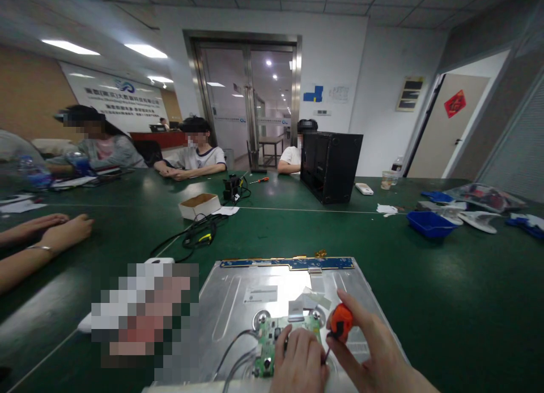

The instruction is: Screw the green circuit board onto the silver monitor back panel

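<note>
A silvery metal-backed display panel (pixel 229 308) lies on the table in front of me, with a blue circuit strip (pixel 280 264) along its far edge. Near its close end sits a green circuit board (pixel 266 345) with dark cables running off to the left. My left hand (pixel 301 359) is closed over the board, its bent fingers pressed on it; what lies under the fingertips is hidden. In my right hand (pixel 374 347) is a screwdriver (pixel 341 323) with an orange and black handle, gripped between thumb and fingers. Its shaft points down beside my left hand, and its tip is hidden.
Left of the panel is a white item (pixel 159 261), partly blurred out. Beyond are black cables (pixel 199 231), an open small box (pixel 199 205), another screwdriver (pixel 262 180), a black computer case (pixel 334 166) and a blue tray (pixel 430 224). A co-worker's hands (pixel 68 230) rest at left; others sit opposite.
</note>
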`<state>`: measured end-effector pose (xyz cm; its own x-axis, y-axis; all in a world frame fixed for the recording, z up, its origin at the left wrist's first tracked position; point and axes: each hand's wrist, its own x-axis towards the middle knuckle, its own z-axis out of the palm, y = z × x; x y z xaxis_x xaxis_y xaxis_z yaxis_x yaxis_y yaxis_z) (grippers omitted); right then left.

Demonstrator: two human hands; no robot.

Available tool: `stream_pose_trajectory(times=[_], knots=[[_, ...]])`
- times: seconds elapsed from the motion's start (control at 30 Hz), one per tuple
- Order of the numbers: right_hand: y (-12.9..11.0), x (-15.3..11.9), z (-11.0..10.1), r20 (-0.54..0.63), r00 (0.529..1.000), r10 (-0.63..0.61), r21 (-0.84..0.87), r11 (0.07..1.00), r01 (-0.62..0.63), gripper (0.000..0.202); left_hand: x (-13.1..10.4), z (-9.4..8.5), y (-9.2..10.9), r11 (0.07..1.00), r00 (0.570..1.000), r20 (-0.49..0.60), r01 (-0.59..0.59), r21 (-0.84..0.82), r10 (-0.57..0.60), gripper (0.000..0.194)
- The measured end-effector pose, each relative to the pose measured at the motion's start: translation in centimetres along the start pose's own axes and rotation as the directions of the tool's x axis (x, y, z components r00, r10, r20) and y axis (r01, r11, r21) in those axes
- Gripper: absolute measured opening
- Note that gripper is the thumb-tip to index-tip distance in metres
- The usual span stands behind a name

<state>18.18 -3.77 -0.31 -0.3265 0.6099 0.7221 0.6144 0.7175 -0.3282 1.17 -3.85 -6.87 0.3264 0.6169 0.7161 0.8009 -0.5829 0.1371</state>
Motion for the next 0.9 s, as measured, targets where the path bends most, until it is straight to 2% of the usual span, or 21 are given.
stream_pose_trajectory(times=[0.23,0.9], knots=[[0.19,-0.37,0.18,-0.045,0.999,-0.018,-0.004,1.000,0.018,0.065,-0.22,0.40,-0.11,1.000,1.000,0.005,-0.022,0.023,0.022,0.013],[-0.09,0.51,-0.11,0.051,0.999,0.012,0.099,0.995,-0.017,0.077,-0.25,0.08,-0.04,1.000,1.000,0.017,0.007,-0.009,-0.007,0.015]])
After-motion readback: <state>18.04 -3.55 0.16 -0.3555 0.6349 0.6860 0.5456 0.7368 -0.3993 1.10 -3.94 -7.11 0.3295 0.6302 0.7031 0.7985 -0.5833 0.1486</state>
